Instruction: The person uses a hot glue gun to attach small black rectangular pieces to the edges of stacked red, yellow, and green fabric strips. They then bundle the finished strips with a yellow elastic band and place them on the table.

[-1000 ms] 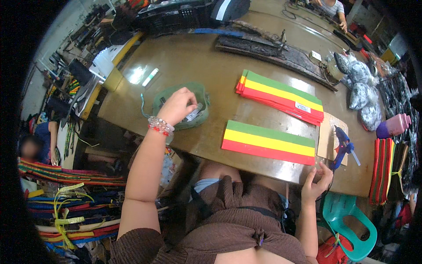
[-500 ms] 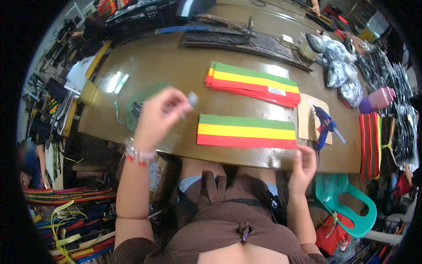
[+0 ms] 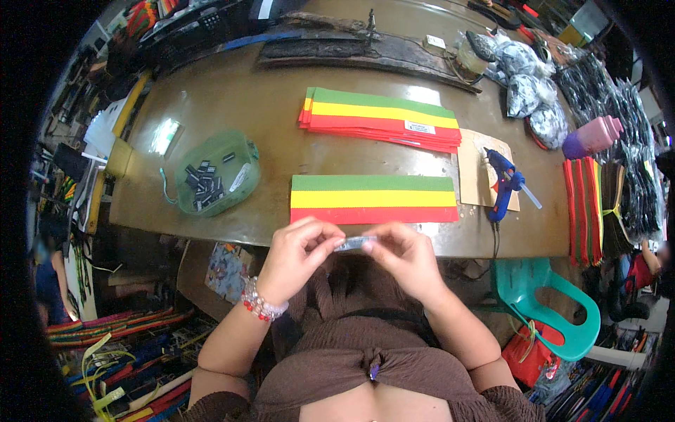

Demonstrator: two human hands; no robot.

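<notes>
At the left of the desk sits a green tub with small dark pieces lying in it and a cord at its nine o'clock side. Next comes the left hand, bracelets on its wrist; the tub lies between ten and eleven o'clock from it. Its thumb and forefinger are pinched together, the other fingers curled, gripping one end of a small shiny strip. That strip is at three o'clock from the left hand, right at the fingertips, raised close to the desk's near edge. Toward twelve o'clock from the strip, just beyond it, lies a flat green, yellow and red cloth; farther along the same line is a stack of matching cloths. The right hand is likewise closed to a pinch, holding the strip's other end, which sits at nine o'clock from it. Toward two o'clock from the right hand, a blue glue gun rests on cardboard, with a pink and purple bottle farther right.
</notes>
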